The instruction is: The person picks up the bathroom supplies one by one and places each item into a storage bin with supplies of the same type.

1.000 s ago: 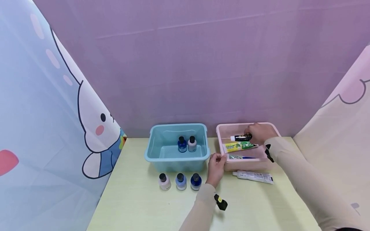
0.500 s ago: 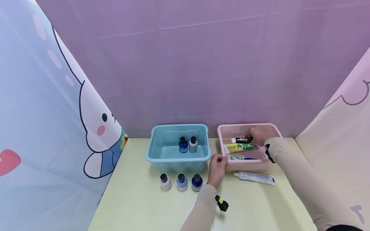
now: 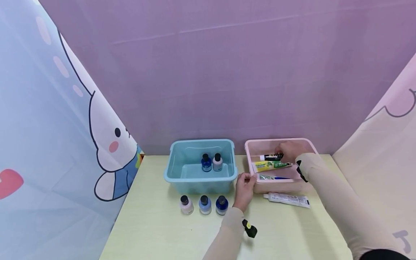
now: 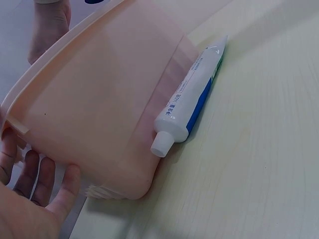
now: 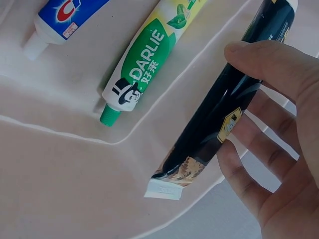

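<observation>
My right hand [image 5: 279, 109] holds a black toothpaste tube [image 5: 214, 114] between thumb and fingers, inside the pink plastic bin [image 3: 276, 186]. Beside it in the bin lie a yellow-green toothpaste tube [image 5: 144, 59] and a blue toothpaste tube [image 5: 70, 20]. At the bin's near left corner, my left hand [image 3: 243, 189] grips the rim, its fingers against the outer wall in the left wrist view. Along the bin's near side, a white-and-blue toothpaste tube [image 4: 189, 94] lies on the table.
Left of the pink bin stands a blue bin [image 3: 203, 186] holding a dark blue bottle [image 3: 206, 164] and a pale pink bottle [image 3: 217, 164]. Before it, a pink bottle [image 3: 186, 206], a light blue bottle [image 3: 204, 206] and a dark blue bottle [image 3: 222, 206] stand in a row. A purple curtain [image 3: 208, 79] hangs behind.
The right hand has lowered the black toothpaste tube slightly in the pink bin, then stayed nearly still. The left hand keeps its place at the corner.
</observation>
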Motion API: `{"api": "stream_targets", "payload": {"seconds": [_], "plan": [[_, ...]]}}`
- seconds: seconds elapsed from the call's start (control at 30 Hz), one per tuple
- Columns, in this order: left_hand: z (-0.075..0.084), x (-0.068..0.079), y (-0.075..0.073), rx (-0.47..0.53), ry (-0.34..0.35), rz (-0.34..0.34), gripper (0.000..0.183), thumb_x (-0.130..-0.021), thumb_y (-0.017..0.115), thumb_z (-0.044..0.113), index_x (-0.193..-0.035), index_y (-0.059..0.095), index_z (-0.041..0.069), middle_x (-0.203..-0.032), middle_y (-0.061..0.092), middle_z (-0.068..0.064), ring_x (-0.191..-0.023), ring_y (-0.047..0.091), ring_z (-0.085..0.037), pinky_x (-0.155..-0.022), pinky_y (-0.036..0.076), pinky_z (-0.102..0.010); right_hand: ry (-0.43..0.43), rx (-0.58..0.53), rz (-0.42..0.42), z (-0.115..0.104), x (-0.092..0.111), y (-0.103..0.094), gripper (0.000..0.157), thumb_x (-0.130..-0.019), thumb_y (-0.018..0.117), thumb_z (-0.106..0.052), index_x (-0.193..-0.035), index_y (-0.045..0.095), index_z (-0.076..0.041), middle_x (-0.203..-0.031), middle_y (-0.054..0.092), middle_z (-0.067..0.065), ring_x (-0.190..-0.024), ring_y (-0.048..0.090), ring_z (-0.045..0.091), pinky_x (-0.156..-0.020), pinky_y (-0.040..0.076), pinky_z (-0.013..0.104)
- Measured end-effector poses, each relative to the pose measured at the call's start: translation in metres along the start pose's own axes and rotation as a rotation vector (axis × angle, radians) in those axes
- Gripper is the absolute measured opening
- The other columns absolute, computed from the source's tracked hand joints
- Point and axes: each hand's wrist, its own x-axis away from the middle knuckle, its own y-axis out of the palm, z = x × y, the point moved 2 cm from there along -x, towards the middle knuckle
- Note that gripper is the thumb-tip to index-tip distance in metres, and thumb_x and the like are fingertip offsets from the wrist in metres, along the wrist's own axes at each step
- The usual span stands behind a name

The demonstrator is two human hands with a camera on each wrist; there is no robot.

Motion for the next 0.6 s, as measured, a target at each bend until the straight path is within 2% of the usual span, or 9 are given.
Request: {"api": "stream_targets", "payload": {"seconds": [0.23,0.37,0.6], "plan": [[0.001,0.000,0.000,-0.008,0.006,-0.002,0.023,-0.100,0.064,0.041,-0.099,0.062,0.018,-0.110,0.055,0.008,-0.103,0.053,-0.011,-0.082,0.051,-0.025,-0.041,-0.024,0.010,0.005,-0.005,0.006,0.025,-0.078,0.083,-0.004,-0.095,0.078,-0.022,-0.086,0.072,-0.009,-0.074,0.059,0.011,-0.066,0.051,0.032],[0.002,0.002,-0.001,-0.001,0.003,-0.008,0.023,-0.100,0.064,0.041,-0.100,0.062,0.018,-0.110,0.055,0.008,-0.104,0.052,-0.012,-0.083,0.051,-0.026,-0.014,-0.061,-0.003,0.002,-0.004,0.003,0.025,-0.078,0.086,-0.006,-0.096,0.078,-0.021,-0.089,0.073,-0.007,-0.077,0.060,0.013,-0.068,0.052,0.033],[0.004,0.005,-0.001,0.005,-0.009,-0.009,0.023,-0.101,0.063,0.041,-0.099,0.062,0.019,-0.110,0.055,0.009,-0.104,0.051,-0.012,-0.083,0.051,-0.026,0.023,0.007,0.026,-0.013,0.007,-0.010,0.029,-0.073,0.089,-0.009,-0.098,0.078,-0.020,-0.092,0.075,-0.005,-0.079,0.061,0.014,-0.073,0.055,0.040]]}}
